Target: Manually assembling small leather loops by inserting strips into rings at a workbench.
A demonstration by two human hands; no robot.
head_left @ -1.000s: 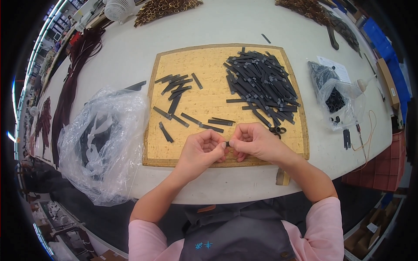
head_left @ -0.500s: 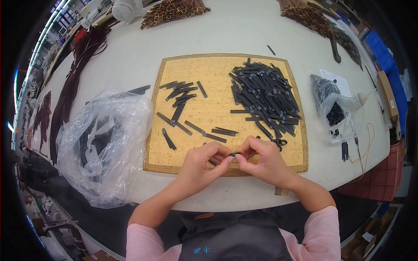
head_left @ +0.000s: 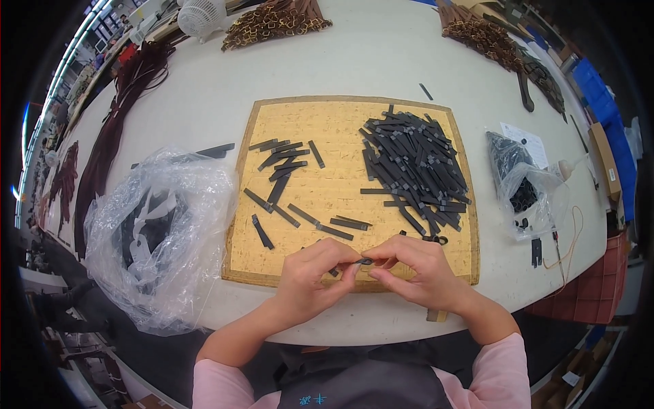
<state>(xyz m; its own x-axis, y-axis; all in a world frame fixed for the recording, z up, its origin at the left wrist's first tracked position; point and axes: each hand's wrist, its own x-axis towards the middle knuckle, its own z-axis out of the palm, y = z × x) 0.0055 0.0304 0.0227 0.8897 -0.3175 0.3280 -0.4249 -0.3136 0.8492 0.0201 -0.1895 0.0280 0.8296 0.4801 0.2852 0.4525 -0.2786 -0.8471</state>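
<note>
Over the near edge of a tan board (head_left: 340, 123) with a brown border, my two hands meet at a small bent black strip (head_left: 366, 261). My left hand (head_left: 315, 274) pinches it between thumb and forefinger. From the other side my right hand (head_left: 421, 271) closes its fingertips on the piece, its thumb lying a little lower; the exact contact is partly hidden. A heap of black strips with grey ends (head_left: 415, 163) covers the board's right side. More black strips (head_left: 285, 163) lie scattered on the left. Small black rings (head_left: 441, 240) sit just beyond my right hand.
Left of the board lies a big clear plastic bag (head_left: 204, 198) with dark contents. To the right are a smaller bag of black pieces (head_left: 514, 174) and an orange cord (head_left: 578, 235). Dark red straps (head_left: 112, 146) and buckled brown straps (head_left: 272, 27) lie farther off.
The view has tilted, so board and table appear slightly lower. My right thumb has shifted down a little from the bent strip. The heap and scattered strips look unchanged.
</note>
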